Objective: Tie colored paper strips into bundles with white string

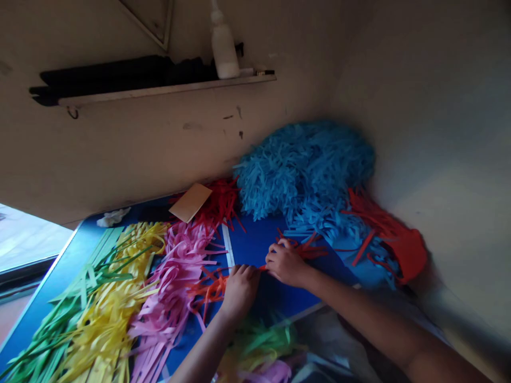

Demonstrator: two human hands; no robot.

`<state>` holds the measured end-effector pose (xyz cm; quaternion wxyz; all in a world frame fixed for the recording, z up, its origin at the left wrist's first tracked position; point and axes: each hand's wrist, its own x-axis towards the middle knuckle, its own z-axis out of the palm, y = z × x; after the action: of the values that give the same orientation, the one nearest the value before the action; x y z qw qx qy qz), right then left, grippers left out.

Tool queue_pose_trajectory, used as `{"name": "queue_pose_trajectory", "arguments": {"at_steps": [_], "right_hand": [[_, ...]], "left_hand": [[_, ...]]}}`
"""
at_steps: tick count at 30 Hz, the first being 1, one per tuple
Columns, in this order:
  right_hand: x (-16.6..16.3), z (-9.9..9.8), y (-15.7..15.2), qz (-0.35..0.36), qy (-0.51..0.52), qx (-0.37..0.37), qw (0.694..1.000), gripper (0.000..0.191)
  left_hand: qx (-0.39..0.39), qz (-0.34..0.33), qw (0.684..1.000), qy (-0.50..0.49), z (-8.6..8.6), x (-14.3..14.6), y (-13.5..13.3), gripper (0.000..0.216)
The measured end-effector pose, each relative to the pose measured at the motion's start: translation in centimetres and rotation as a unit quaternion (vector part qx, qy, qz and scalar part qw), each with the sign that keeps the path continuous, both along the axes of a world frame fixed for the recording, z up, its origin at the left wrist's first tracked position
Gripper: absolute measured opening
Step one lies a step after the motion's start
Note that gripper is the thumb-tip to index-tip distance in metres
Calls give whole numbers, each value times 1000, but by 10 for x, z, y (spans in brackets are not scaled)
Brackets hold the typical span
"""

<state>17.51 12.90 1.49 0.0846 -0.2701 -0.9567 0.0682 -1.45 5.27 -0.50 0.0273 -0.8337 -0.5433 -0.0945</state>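
Observation:
Over the blue tabletop (263, 303), my left hand (241, 290) and my right hand (285, 261) are close together. Both are closed on one length of orange-red fringed paper (213, 287), which looks narrow and bunched between them. Its loose strips spread out to the left of my left hand and to the right beyond my right hand. Pink fringed paper (175, 271) lies just left of my left hand. My fingertips are partly hidden by the backs of the hands.
Yellow (104, 319) and green fringed paper (67, 308) lie at the left. A large blue fringed heap (307, 165) is by the wall, with red fringed paper (411, 250) to its right. A tan card (191, 202) rests at the back. A shelf (167, 90) holds a white bottle (224, 50).

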Motion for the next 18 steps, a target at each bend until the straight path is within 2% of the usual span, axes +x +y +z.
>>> {"name": "queue_pose_trajectory", "arguments": {"at_steps": [3,5,11,14,18], "right_hand": [[-7,-8,2,42,-18,51,998,21],[-8,-10,5,44,-21,55,997,20],[-11,-9,3,9,6,62,998,13],[-8,-18,-4,1,20,83,996,14],[10,-31,-7,-25,36,71,996,22]], "left_hand": [[7,1,1000,-7,2,0,3,17],[17,9,1000,-14,3,1,5,17],[43,18,999,-27,5,0,6,17],[45,17,998,-38,3,-3,2,19],[22,11,998,-54,-4,-13,-7,23]]}}
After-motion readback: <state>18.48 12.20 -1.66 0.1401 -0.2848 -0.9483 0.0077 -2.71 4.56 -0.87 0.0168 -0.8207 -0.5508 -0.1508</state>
